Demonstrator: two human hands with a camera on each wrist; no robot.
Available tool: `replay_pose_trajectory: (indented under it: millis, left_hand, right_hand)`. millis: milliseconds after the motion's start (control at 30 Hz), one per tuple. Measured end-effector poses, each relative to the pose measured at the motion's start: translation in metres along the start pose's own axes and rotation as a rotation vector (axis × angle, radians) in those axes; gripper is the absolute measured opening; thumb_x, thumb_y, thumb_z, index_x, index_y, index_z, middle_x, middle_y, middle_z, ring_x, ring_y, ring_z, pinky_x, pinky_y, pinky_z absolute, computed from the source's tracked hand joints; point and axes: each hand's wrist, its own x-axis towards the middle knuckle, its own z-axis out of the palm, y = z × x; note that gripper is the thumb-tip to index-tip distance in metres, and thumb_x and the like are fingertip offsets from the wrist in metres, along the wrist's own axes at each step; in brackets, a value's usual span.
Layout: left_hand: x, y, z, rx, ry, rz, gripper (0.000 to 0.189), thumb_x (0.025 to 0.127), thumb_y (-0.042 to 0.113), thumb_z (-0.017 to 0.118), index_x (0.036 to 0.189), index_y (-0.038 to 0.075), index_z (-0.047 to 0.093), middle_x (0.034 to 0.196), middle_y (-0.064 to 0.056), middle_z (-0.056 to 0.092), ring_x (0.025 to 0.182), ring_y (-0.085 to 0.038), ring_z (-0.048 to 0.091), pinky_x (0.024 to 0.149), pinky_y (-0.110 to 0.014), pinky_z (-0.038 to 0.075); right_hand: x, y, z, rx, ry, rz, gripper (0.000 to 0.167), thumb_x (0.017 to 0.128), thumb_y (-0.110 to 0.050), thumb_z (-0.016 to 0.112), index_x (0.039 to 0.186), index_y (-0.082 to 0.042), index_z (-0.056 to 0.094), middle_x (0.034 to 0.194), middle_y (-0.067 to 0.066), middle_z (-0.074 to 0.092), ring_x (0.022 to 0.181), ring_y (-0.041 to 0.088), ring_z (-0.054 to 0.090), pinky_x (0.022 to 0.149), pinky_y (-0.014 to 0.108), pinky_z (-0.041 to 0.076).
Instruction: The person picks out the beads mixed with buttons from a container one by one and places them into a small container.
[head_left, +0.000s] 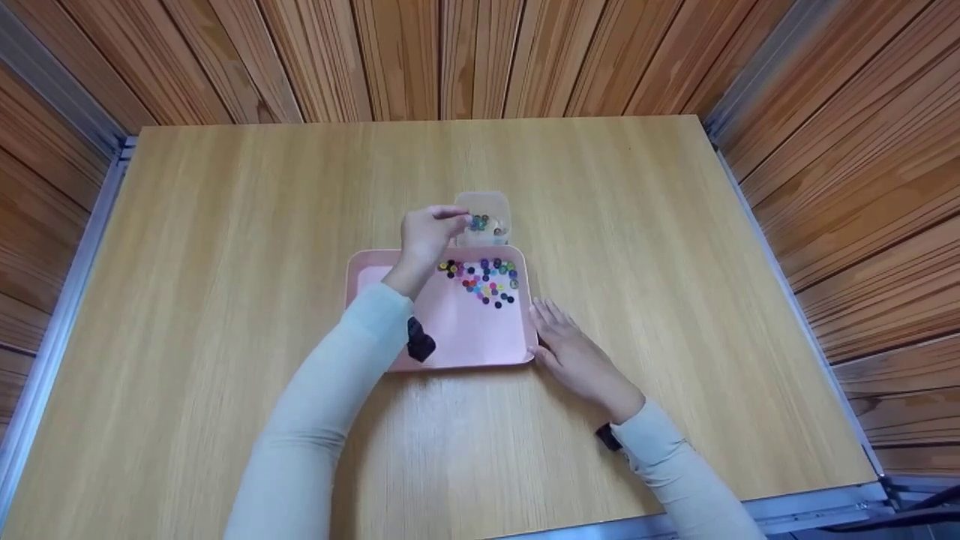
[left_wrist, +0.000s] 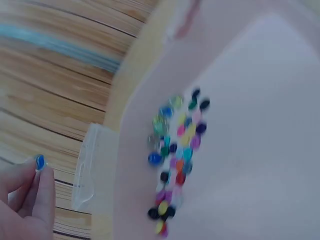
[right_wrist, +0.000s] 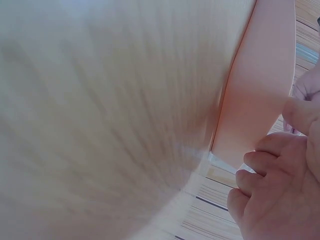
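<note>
A pink tray (head_left: 465, 337) holds many small round coloured pieces (head_left: 487, 285), some glossy like marbles, gathered toward its far right part. Behind it stands a small clear plastic container (head_left: 484, 201) with several marbles (head_left: 478, 223) inside. My left hand (head_left: 429, 236) reaches over the tray's far rim beside the container's left side. Between thumb and fingertip it pinches a blue marble (left_wrist: 40, 162). Fairly straight fingers of my right hand (head_left: 574, 352) rest along the tray's right outer wall, the thumb touching near the front corner.
The wooden table (head_left: 247, 247) surrounds the tray and container. Wood-panelled walls (head_left: 472, 60) and metal frame rails (head_left: 67, 315) bound it at the back and sides. A dark band (head_left: 420, 341) on the left wrist hangs over the tray.
</note>
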Motion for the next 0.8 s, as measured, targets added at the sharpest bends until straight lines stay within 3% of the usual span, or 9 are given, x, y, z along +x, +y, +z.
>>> replay_pose_trajectory:
  millis: [267, 467, 600, 733, 800]
  left_hand:
    - [0.011, 0.012, 0.013, 0.405, -0.019, 0.221, 0.024, 0.098, 0.011, 0.063, 0.120, 0.008, 0.071, 0.121, -0.006, 0.072, 0.111, -0.018, 0.068, 0.095, -0.027, 0.056]
    - [0.016, 0.007, 0.027, 0.631, -0.060, 0.270, 0.025, 0.101, 0.010, 0.056, 0.122, 0.009, 0.070, 0.124, -0.007, 0.071, 0.117, -0.021, 0.066, 0.102, -0.031, 0.054]
    - [0.019, 0.002, 0.032, 0.726, -0.070, 0.313, 0.026, 0.102, 0.008, 0.053, 0.122, 0.007, 0.070, 0.126, -0.008, 0.070, 0.120, -0.023, 0.065, 0.104, -0.034, 0.052]
    - [0.021, -0.003, 0.033, 0.734, -0.081, 0.332, 0.027, 0.103, 0.007, 0.050, 0.122, 0.004, 0.069, 0.125, -0.009, 0.070, 0.120, -0.025, 0.064, 0.105, -0.035, 0.052]
    - [0.022, -0.004, 0.033, 0.714, -0.087, 0.305, 0.027, 0.103, 0.009, 0.051, 0.124, 0.006, 0.068, 0.125, -0.008, 0.069, 0.120, -0.024, 0.064, 0.105, -0.035, 0.052]
  right_hand:
    - [0.001, 0.001, 0.000, 0.000, 0.017, -0.014, 0.064, 0.106, -0.032, 0.045, 0.157, -0.008, 0.017, 0.167, 0.009, 0.013, 0.155, 0.031, 0.011, 0.127, 0.049, 0.014]
    - [0.000, 0.001, 0.001, 0.000, 0.024, -0.020, 0.064, 0.105, -0.032, 0.046, 0.157, -0.007, 0.017, 0.166, 0.009, 0.013, 0.155, 0.031, 0.011, 0.127, 0.049, 0.014]
    - [0.001, 0.002, 0.002, -0.003, 0.034, -0.043, 0.063, 0.105, -0.031, 0.046, 0.156, -0.005, 0.019, 0.166, 0.011, 0.015, 0.155, 0.033, 0.013, 0.126, 0.050, 0.015]
    - [0.001, 0.003, 0.001, -0.002, 0.027, -0.049, 0.063, 0.106, -0.031, 0.046, 0.156, -0.004, 0.020, 0.166, 0.011, 0.015, 0.155, 0.032, 0.012, 0.126, 0.051, 0.015]
    - [0.001, 0.004, 0.002, -0.003, 0.020, -0.037, 0.063, 0.106, -0.032, 0.045, 0.156, -0.005, 0.019, 0.166, 0.010, 0.014, 0.155, 0.031, 0.011, 0.127, 0.050, 0.014]
